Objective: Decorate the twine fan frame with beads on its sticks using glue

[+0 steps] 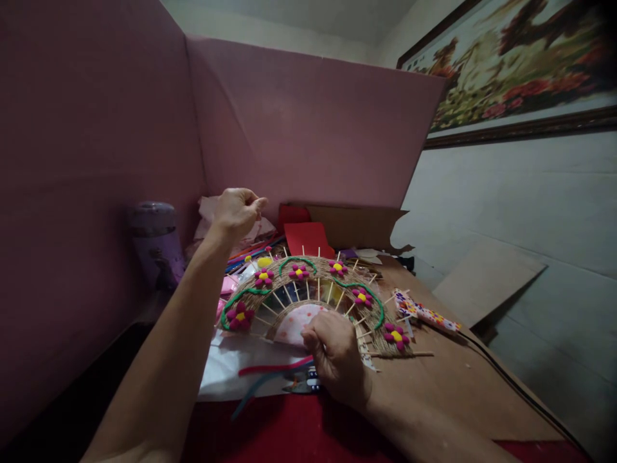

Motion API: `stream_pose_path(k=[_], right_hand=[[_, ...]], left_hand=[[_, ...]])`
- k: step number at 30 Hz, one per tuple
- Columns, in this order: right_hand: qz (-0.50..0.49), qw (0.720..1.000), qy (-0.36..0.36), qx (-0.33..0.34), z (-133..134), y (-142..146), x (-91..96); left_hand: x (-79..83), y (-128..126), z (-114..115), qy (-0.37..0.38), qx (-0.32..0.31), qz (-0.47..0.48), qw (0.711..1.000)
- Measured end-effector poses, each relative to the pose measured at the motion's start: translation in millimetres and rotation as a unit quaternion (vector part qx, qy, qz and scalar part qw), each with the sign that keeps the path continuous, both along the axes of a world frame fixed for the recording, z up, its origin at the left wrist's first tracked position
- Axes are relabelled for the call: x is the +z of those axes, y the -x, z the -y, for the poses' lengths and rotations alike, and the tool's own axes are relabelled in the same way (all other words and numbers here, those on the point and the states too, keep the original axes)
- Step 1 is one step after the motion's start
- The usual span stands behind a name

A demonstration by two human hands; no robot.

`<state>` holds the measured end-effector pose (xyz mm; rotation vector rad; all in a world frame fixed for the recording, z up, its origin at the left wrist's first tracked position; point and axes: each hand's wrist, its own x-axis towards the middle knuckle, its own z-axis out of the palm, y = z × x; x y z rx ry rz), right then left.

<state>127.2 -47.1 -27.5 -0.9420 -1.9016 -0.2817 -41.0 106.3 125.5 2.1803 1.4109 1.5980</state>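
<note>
On the table (pixel 457 386), the half-round twine fan (pixel 318 275) lies flat under the right hand (pixel 337 360), curled on its hub, grip unclear, while the left hand (pixel 236 212) hovers above, pinched closed on nothing I can see; light and brittle, it seems best held by the hub.

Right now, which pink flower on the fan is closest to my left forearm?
The flower at the fan's lower left end; the other five sit farther right along the arc.
</note>
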Motion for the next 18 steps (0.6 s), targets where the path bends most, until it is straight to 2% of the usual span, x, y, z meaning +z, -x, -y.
stream_pose_path(k=[7, 13, 18], right_hand=[[-0.011, 0.999, 0.023, 0.027, 2, 1, 2.2], [0.017, 0.999, 0.026, 0.022, 2, 0, 2.5], [0.026, 0.999, 0.026, 0.019, 1, 1, 2.6]], left_hand=[[-11.8, 19, -22, 0.048, 0.065, -0.124, 0.989], [-27.5, 40, -32, 0.165, 0.143, -0.256, 0.942], [-43.5, 40, -39, 0.241, 0.132, -0.301, 0.913]])
